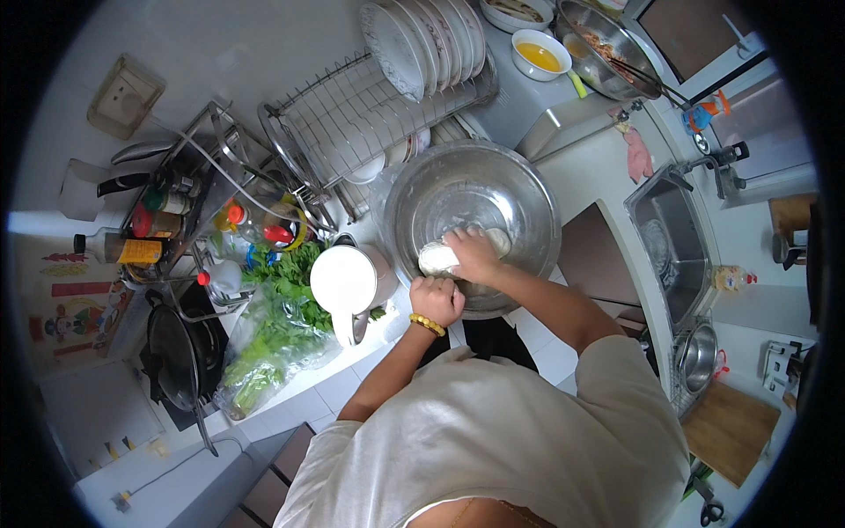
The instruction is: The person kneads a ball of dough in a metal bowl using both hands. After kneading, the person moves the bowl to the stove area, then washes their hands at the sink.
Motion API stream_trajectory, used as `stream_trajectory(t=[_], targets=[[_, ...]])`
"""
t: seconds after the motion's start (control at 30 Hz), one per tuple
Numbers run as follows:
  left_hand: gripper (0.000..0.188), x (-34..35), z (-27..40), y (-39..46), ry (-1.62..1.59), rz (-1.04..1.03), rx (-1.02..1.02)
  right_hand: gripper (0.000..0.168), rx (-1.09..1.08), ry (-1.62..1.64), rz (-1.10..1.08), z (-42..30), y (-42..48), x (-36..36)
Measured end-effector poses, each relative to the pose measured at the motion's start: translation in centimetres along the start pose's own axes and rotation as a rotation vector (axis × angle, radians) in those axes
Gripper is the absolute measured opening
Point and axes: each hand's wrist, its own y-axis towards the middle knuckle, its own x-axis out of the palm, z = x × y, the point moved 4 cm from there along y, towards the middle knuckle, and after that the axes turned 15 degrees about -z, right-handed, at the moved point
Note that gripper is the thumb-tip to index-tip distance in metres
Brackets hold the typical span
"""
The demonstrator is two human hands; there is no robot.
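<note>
A wide stainless steel bowl (472,162) stands on the counter in front of me. Inside it lies a lump of pale dough (436,258), elongated, with one end showing on each side of my right hand (473,254). That hand rests on the dough's middle, fingers pointing to the upper left. My left hand (437,300), with a yellow bead bracelet at the wrist, is closed at the bowl's near rim; the rim runs under or behind its fingers, so the exact hold is partly hidden. Beside the bowl on the left is a white pitcher (344,280).
Leafy green vegetables (290,277) in a clear plastic bag lie left of the pitcher. Behind the bowl stands a wire dish rack (343,119) with plates. A bowl of yellow liquid (540,58) and a metal bowl with chopsticks (597,59) are at the upper right, a sink (667,244) at right.
</note>
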Motion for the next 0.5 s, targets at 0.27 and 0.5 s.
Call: stream_trajectory(t=[0.27,0.5], targets=[[0.016,-0.3,0.6,-0.1,0.009,-0.076,-0.01,0.043,0.121,0.523,0.608,9.3,-0.8,-3.5],[0.014,-0.4,-0.2,-0.2,0.044,-0.091,-0.039,0.039,0.249,0.513,0.018,7.0,-2.4,-2.1]])
